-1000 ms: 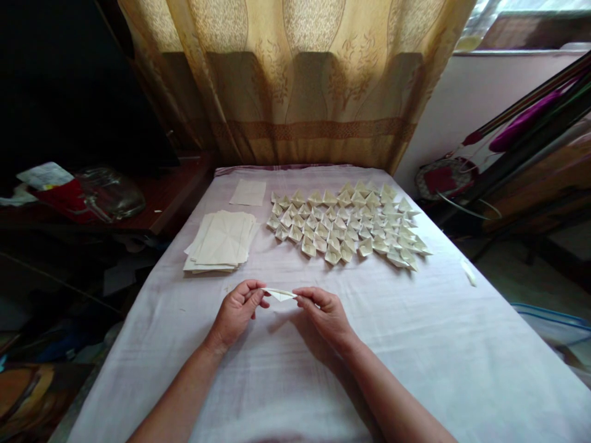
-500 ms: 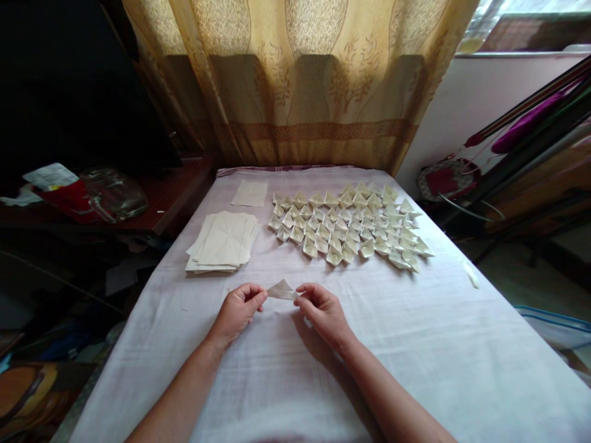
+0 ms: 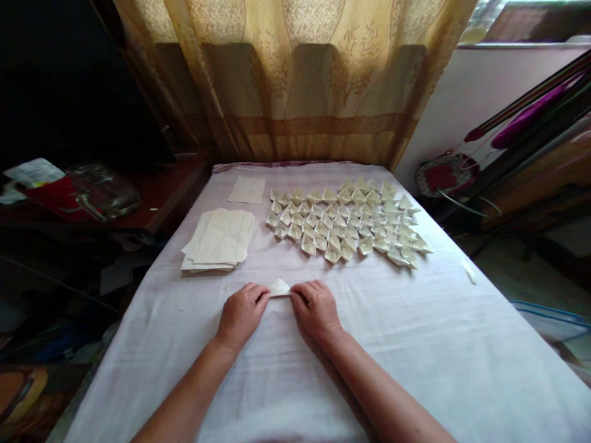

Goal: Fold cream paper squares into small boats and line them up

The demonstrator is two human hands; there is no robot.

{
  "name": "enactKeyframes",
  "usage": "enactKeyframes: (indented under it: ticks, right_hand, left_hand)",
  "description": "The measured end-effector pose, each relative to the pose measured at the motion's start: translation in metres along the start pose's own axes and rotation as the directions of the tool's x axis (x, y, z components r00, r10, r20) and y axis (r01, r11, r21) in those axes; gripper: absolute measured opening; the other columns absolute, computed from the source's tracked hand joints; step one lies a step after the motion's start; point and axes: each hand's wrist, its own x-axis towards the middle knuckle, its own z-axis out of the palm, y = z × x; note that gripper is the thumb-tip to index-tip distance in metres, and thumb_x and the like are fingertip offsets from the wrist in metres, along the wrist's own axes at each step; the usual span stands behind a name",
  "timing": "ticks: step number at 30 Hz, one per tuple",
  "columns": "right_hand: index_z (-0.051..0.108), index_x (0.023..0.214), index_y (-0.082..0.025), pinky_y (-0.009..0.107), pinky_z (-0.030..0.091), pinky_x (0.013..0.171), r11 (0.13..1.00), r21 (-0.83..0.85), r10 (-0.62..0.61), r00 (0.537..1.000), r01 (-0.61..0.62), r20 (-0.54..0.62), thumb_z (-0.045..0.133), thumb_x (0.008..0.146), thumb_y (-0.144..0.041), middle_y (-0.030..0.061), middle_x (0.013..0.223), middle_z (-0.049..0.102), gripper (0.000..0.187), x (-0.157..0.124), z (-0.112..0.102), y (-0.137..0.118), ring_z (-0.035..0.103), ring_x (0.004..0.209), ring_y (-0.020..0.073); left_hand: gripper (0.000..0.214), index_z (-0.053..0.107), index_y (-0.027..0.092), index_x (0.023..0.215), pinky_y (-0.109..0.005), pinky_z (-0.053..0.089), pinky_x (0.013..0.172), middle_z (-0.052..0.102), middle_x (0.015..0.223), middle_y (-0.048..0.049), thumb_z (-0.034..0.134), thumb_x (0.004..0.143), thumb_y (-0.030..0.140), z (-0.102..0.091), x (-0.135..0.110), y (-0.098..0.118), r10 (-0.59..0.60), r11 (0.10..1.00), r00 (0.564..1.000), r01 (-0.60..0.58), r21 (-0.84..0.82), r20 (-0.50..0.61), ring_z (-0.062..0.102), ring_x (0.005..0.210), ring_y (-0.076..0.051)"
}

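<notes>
Across the cloth-covered desk (image 3: 415,344) lie a wide cluster of paper boats (image 3: 346,224) and, to its left, a stack of flat sheets (image 3: 219,240). Nearer the front, the left hand (image 3: 241,315) and right hand (image 3: 317,311) rest on the cloth, fingers closed narrowly on the two ends of a small folded piece (image 3: 279,288) between them. Creasing it well probably means pinning both ends and pressing evenly along the fold.

surface: cloth-covered table (image 3: 415,344) | paper stack (image 3: 220,239) | paper boats (image 3: 346,224) | loose sheet (image 3: 247,190) | folded piece (image 3: 279,288)
</notes>
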Motion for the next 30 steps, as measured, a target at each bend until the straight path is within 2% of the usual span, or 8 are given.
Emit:
enactKeyframes:
  ticks: [5, 9, 11, 15, 19, 24, 27, 30]
  right_hand:
    - [0.074, 0.084, -0.02, 0.032, 0.041, 0.08, 0.991, -0.125, -0.055, 0.998, 0.055, 0.001, 0.062, 0.089, -0.019, 0.0051, 0.084, 0.07, 0.014, -0.002, 0.001, 0.004, 0.059, 0.082, 0.0209]
    - [0.076, 0.09, -0.022, 0.031, 0.042, 0.079, 0.976, -0.194, -0.097, 0.995, 0.098, 0.014, 0.062, 0.09, -0.019, 0.0046, 0.086, 0.07, 0.015, -0.005, -0.002, 0.004, 0.059, 0.081, 0.0199]
    - [0.076, 0.096, -0.023, 0.031, 0.042, 0.078, 0.963, -0.238, -0.121, 0.992, 0.124, 0.027, 0.061, 0.091, -0.019, 0.0049, 0.087, 0.07, 0.016, -0.008, -0.004, 0.002, 0.058, 0.082, 0.0199]
    - [0.074, 0.104, -0.022, 0.032, 0.042, 0.077, 0.937, -0.31, -0.152, 0.987, 0.162, 0.056, 0.057, 0.093, -0.019, 0.0061, 0.091, 0.069, 0.02, -0.012, -0.006, -0.001, 0.058, 0.084, 0.0207]
    - [0.07, 0.114, -0.019, 0.033, 0.042, 0.08, 0.93, -0.338, -0.129, 0.989, 0.144, 0.066, 0.053, 0.095, -0.019, 0.0083, 0.096, 0.069, 0.026, -0.015, -0.006, -0.003, 0.058, 0.088, 0.0217]
    - [0.071, 0.109, -0.022, 0.034, 0.037, 0.076, 0.913, -0.396, -0.076, 0.995, 0.096, 0.065, 0.056, 0.093, -0.02, 0.0074, 0.096, 0.068, 0.023, -0.018, -0.006, -0.008, 0.056, 0.087, 0.0226]
    - [0.07, 0.112, -0.022, 0.034, 0.035, 0.073, 0.872, -0.469, -0.092, 0.988, 0.139, 0.121, 0.056, 0.093, -0.019, 0.0078, 0.096, 0.067, 0.024, -0.017, -0.007, -0.009, 0.055, 0.085, 0.0225]
    - [0.069, 0.111, -0.02, 0.035, 0.034, 0.072, 0.819, -0.528, -0.119, 0.967, 0.224, 0.225, 0.057, 0.092, -0.019, 0.0077, 0.092, 0.067, 0.022, -0.012, -0.01, -0.009, 0.055, 0.082, 0.0225]
  left_hand:
    - [0.014, 0.077, 0.024, 0.088, -0.027, 0.049, 0.076, 0.069, 0.086, -0.0035, 0.063, 0.086, 0.022, -0.002, -0.004, -0.008, 0.108, 0.987, 0.994, -0.111, 0.115, 0.033, 0.064, 0.08, -0.019]
    - [0.02, 0.076, 0.024, 0.1, -0.027, 0.05, 0.076, 0.071, 0.089, -0.0041, 0.057, 0.092, 0.021, -0.003, -0.006, -0.021, 0.276, 0.923, 0.959, -0.281, 0.261, 0.058, 0.066, 0.082, -0.019]
    - [0.022, 0.074, 0.025, 0.105, -0.028, 0.051, 0.078, 0.073, 0.094, -0.0051, 0.055, 0.094, 0.022, -0.004, -0.008, -0.025, 0.324, 0.9, 0.945, -0.324, 0.29, 0.049, 0.066, 0.085, -0.02]
    - [0.023, 0.07, 0.022, 0.112, -0.031, 0.052, 0.079, 0.075, 0.098, -0.0074, 0.054, 0.095, 0.025, -0.003, -0.012, -0.028, 0.318, 0.889, 0.948, -0.298, 0.349, -0.001, 0.068, 0.087, -0.022]
    - [0.019, 0.071, 0.022, 0.104, -0.031, 0.052, 0.08, 0.075, 0.095, -0.0058, 0.054, 0.095, 0.024, 0.0, -0.014, -0.027, 0.316, 0.863, 0.949, -0.286, 0.416, -0.003, 0.067, 0.086, -0.022]
    - [0.018, 0.072, 0.024, 0.101, -0.03, 0.05, 0.073, 0.073, 0.092, -0.0034, 0.057, 0.094, 0.017, 0.0, -0.017, -0.022, 0.362, 0.806, 0.931, -0.332, 0.49, 0.036, 0.064, 0.083, -0.02]
    - [0.019, 0.072, 0.024, 0.102, -0.028, 0.049, 0.071, 0.071, 0.092, -0.003, 0.056, 0.094, 0.017, 0.0, -0.017, -0.017, 0.367, 0.786, 0.927, -0.35, 0.51, 0.069, 0.062, 0.082, -0.019]
    - [0.019, 0.071, 0.024, 0.103, -0.027, 0.049, 0.071, 0.069, 0.093, -0.0034, 0.054, 0.096, 0.017, -0.001, -0.016, -0.015, 0.364, 0.773, 0.923, -0.373, 0.513, 0.122, 0.061, 0.083, -0.018]
